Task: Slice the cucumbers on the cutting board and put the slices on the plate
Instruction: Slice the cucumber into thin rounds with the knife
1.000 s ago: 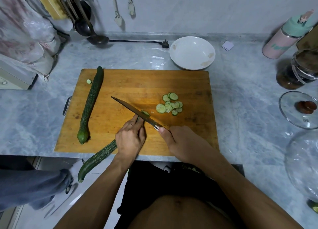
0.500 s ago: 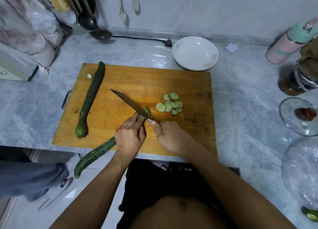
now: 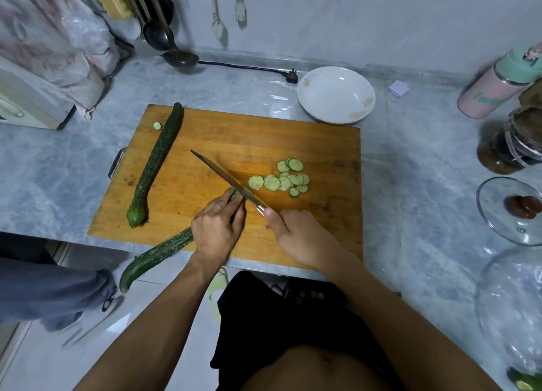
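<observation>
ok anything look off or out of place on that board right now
Mainly the cucumber being cut: its uncut end sticks out past the near edge of the cutting board and counter, unsupported, while the left hand holds it. One stray slice also lies alone at the far left corner, apart from the pile.

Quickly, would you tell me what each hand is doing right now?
Left hand: grips the cucumber being cut, steadying it on the cutting board.
Right hand: grips the knife.
</observation>
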Action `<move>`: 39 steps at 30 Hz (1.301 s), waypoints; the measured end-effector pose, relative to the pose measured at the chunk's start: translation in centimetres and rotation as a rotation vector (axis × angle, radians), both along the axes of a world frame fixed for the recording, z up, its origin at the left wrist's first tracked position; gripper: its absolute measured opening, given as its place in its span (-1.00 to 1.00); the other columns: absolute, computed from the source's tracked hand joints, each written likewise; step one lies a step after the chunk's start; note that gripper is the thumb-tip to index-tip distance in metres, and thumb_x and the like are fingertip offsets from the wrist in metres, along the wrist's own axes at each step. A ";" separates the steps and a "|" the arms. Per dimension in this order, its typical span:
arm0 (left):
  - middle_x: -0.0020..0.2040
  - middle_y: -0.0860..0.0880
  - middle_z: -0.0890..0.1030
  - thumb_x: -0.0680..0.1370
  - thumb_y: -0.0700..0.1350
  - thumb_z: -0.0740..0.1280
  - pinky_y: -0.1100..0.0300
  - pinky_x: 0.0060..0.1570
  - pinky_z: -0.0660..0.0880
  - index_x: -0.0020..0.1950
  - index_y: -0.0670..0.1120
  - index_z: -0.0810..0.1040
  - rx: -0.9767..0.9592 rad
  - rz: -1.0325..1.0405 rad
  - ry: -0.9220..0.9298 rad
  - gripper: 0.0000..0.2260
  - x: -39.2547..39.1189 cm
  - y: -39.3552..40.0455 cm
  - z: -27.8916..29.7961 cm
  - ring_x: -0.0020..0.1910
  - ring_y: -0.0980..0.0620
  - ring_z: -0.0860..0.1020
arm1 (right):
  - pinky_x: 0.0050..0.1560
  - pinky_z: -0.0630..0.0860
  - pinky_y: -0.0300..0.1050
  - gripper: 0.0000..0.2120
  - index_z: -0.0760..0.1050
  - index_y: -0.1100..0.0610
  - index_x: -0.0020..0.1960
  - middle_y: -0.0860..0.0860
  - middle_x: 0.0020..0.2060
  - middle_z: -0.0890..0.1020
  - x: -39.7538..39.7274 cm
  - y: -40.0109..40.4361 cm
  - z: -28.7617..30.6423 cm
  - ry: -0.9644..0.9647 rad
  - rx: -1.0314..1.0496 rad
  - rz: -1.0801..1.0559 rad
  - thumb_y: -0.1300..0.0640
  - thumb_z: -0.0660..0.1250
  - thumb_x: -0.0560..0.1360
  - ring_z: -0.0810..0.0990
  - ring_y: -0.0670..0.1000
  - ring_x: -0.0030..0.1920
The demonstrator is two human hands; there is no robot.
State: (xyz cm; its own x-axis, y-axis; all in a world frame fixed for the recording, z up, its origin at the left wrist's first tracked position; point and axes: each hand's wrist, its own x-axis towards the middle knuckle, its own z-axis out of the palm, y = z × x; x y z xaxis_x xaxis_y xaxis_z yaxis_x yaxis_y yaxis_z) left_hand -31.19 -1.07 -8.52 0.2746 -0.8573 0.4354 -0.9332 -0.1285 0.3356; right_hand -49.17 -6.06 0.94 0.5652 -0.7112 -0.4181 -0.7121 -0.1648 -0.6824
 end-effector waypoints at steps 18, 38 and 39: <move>0.07 -0.02 0.70 0.51 -0.06 0.29 0.23 -0.32 0.49 -0.03 -0.02 0.72 0.005 0.029 0.073 -0.79 -1.7 0.0 0.2 -0.06 -0.05 0.68 | -0.27 0.29 -0.03 -0.43 0.36 0.15 -0.31 0.07 -0.38 0.46 -3.3 1.0 2.2 0.031 -0.051 0.066 -0.20 -0.06 0.66 0.41 -0.02 -0.33; 0.03 -0.08 0.71 0.49 -0.10 0.32 0.23 -0.28 0.52 -0.03 -0.03 0.73 -0.036 0.010 0.116 -0.80 -1.6 -0.1 0.1 -0.05 -0.05 0.68 | -0.04 0.45 0.00 -0.44 0.34 0.09 -0.33 0.07 -0.35 0.43 0.2 -1.7 1.3 0.060 0.108 0.035 -0.22 -0.09 0.67 0.43 0.08 -0.19; 0.02 -0.09 0.71 0.49 -0.09 0.31 0.22 -0.28 0.53 -0.04 -0.04 0.73 -0.042 0.011 0.117 -0.80 -1.6 -0.1 0.2 -0.06 -0.05 0.68 | 0.05 0.48 0.04 -0.44 0.37 0.09 -0.31 0.07 -0.32 0.46 0.4 -1.8 1.0 0.066 0.107 0.031 -0.22 -0.10 0.67 0.45 0.11 -0.11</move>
State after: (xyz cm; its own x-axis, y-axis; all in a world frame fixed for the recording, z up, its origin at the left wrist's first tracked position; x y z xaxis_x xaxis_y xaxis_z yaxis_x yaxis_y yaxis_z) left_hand -32.81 -1.19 -8.33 0.3351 -0.8356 0.4353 -0.8858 -0.1218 0.4479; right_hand -48.79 -7.84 1.91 0.5552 -0.6432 -0.5273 -0.7516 -0.1165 -0.6493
